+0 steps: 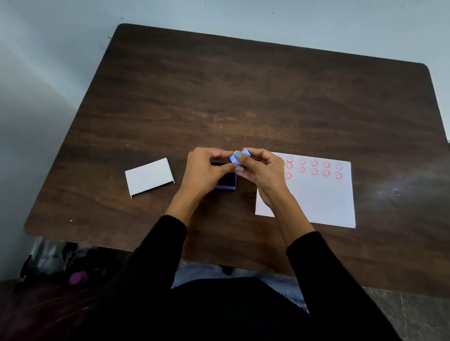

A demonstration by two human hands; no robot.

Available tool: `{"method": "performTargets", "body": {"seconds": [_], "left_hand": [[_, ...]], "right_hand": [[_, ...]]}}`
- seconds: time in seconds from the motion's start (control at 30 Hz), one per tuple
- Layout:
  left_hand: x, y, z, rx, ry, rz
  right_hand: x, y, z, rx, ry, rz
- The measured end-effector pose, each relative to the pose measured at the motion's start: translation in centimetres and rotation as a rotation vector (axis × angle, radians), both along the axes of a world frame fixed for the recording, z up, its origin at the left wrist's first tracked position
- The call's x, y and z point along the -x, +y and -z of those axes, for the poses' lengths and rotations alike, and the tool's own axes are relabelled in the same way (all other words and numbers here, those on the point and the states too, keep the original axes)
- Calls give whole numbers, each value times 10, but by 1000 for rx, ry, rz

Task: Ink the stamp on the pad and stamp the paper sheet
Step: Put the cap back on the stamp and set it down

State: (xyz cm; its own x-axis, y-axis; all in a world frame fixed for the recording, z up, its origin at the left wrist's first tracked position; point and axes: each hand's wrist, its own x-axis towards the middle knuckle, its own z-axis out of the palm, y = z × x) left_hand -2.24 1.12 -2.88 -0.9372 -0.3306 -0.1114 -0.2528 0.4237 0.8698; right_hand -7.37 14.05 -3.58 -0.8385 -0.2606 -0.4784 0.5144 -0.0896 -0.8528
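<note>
A small light-blue stamp (239, 156) is held up between both hands, just above the far right corner of the purple ink pad (227, 182). My right hand (264, 170) pinches the stamp from the right. My left hand (208, 169) touches it from the left and hides much of the open pad, whose dark ink surface shows. The white paper sheet (320, 201) lies to the right and carries several red smiley prints along its top; my right wrist covers its left edge.
The pad's white lid (150, 177) lies upside down to the left on the dark wooden table (250, 97). A bag and a purple item (78, 277) sit on the floor under the table's left corner. A wall rises beyond the far edge.
</note>
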Motion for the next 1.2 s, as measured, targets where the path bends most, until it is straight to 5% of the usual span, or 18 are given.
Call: {"method": "performTargets", "body": {"seconds": [0.17, 0.33, 0.57, 0.9, 1.07, 1.2], "left_hand": [[-3, 5, 4, 7, -26, 22], [2, 1, 7, 24, -112, 113], [4, -20, 9, -27, -72, -107], [-10, -28, 4, -61, -52, -338], [-32, -40, -2, -105, 5, -649], [-58, -58, 3, 2, -190, -753]], "right_hand": [[-1, 3, 1, -93, 48, -49], [0, 9, 0, -443, 353, -221], [2, 21, 1, -828, 614, -426], [4, 19, -6, -773, 591, -457], [2, -19, -21, -654, 734, -303], [-28, -66, -10, -700, 801, -554]]}}
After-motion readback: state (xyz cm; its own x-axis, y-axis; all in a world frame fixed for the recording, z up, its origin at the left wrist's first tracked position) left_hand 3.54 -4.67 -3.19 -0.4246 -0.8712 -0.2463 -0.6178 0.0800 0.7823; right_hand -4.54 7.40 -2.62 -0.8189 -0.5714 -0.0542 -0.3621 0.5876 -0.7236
